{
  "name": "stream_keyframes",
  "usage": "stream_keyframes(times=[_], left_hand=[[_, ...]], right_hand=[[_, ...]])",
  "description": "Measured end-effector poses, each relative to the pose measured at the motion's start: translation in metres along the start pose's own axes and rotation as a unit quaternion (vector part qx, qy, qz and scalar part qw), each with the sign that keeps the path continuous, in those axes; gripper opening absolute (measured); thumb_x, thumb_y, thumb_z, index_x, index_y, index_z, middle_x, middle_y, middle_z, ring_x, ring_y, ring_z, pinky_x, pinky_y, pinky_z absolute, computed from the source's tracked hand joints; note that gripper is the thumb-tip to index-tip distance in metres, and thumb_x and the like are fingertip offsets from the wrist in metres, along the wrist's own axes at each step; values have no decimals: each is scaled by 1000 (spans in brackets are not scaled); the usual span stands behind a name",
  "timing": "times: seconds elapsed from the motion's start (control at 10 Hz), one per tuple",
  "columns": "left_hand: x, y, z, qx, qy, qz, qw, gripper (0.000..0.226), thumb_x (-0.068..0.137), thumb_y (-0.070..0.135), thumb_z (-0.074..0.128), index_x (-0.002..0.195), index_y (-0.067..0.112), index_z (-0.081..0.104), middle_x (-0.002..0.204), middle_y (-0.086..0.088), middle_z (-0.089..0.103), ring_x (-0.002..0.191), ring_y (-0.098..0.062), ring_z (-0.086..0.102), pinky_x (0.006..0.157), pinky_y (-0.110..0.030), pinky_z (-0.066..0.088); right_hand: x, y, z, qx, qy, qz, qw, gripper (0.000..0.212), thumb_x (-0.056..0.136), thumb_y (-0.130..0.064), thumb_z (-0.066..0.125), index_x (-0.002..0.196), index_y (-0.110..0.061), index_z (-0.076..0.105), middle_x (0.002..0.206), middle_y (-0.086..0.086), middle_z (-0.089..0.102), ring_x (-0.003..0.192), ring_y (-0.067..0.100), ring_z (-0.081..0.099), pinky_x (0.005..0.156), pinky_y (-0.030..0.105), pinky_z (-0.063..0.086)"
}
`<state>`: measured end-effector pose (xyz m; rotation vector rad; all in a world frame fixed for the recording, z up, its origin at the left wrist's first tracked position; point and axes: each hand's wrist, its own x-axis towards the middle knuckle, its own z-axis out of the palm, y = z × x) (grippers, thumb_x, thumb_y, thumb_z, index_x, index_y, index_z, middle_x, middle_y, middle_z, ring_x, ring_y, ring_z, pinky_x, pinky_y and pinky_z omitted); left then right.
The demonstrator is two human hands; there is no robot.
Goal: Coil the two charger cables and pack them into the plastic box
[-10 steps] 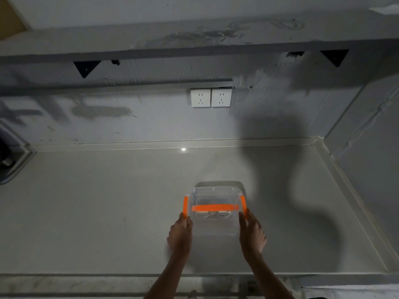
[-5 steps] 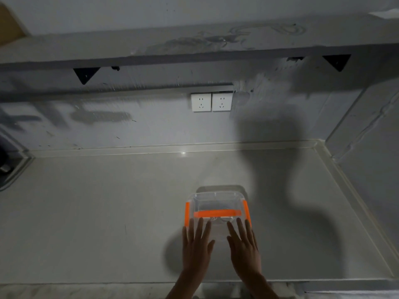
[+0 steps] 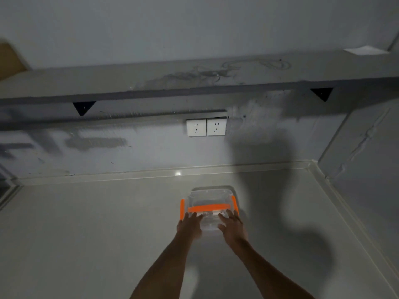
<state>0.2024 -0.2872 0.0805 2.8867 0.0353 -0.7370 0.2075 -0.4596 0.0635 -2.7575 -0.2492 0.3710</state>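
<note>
A clear plastic box [image 3: 210, 196] with an orange handle [image 3: 208, 208] across its lid and orange clips on both sides sits on the grey counter [image 3: 97, 234]. White cable [image 3: 212, 214] shows faintly through the lid, too blurred to tell how it lies. My left hand [image 3: 190, 226] lies flat on the near left part of the lid with its fingers spread. My right hand [image 3: 232, 225] lies flat on the near right part, fingers apart, close to the right clip [image 3: 235, 205]. Neither hand grips anything.
Two white wall sockets [image 3: 206, 127] sit on the back wall beyond the box. A grey shelf [image 3: 194, 80] on black brackets juts out above them. A side wall [image 3: 367, 169] closes the counter on the right, and a dark recess edge shows at far left.
A second ago my hands were at the box's two sides by the clips; they then came onto the lid and stay flat there. My arms now reach farther out; the view has tilted up.
</note>
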Motion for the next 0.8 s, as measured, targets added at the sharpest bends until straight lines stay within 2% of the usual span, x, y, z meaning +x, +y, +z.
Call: stream_keyframes(times=[0.1, 0.3, 0.4, 0.5, 0.6, 0.7, 0.8], left_hand=[[5, 2, 0, -10, -10, -15, 1000, 69, 93, 22, 51, 153, 32, 20, 162, 2, 18, 150, -30, 11, 117, -49, 27], [0, -6, -7, -65, -71, 10, 995, 79, 95, 28, 57, 156, 27, 7, 166, -2, -4, 152, -31, -9, 122, -48, 7], [-4, -21, -7, -134, -71, 35, 988, 77, 96, 9, 52, 156, 21, 5, 165, -6, -8, 152, -29, -11, 123, -41, 6], [-8, -33, -2, -212, -44, 57, 975, 76, 94, -4, 50, 155, 13, 8, 164, -12, -8, 152, -29, -6, 122, -35, 10], [-7, -36, 5, -209, -15, 73, 975, 74, 92, -7, 49, 154, 11, 14, 164, -13, 0, 153, -28, -3, 121, -29, 7], [-4, -35, 3, -201, -6, 83, 976, 74, 90, -8, 48, 154, 16, 21, 165, -8, 7, 153, -23, 3, 122, -28, 10], [-8, -34, -8, -229, 1, 48, 972, 67, 90, -1, 45, 151, 23, 32, 160, -9, 28, 145, -24, 34, 114, -31, 35]], right_hand=[[6, -5, -10, -17, -12, 15, 1000, 42, 97, -34, 49, 139, -34, 49, 156, -9, 32, 148, 17, 20, 109, 32, 41], [3, -12, -19, -49, -30, 24, 998, 44, 96, -38, 50, 140, -34, 47, 158, -7, 27, 148, 22, 18, 110, 38, 41], [4, -10, -22, -52, -30, 16, 998, 44, 96, -38, 48, 140, -34, 46, 157, -6, 27, 148, 21, 18, 109, 38, 41], [6, -5, -22, -45, -29, 6, 999, 45, 95, -40, 49, 140, -33, 48, 157, -8, 28, 147, 20, 19, 108, 36, 42], [6, -1, -16, -22, -14, 11, 1000, 47, 92, -44, 55, 138, -37, 50, 157, -14, 28, 147, 17, 20, 110, 33, 40], [9, 4, -20, 10, -18, 10, 1000, 54, 89, -47, 60, 140, -36, 49, 157, -14, 29, 147, 16, 21, 114, 33, 34], [8, 8, -27, 85, -42, 8, 995, 59, 93, -42, 59, 146, -26, 42, 161, -4, 27, 148, 16, 23, 120, 28, 21]])
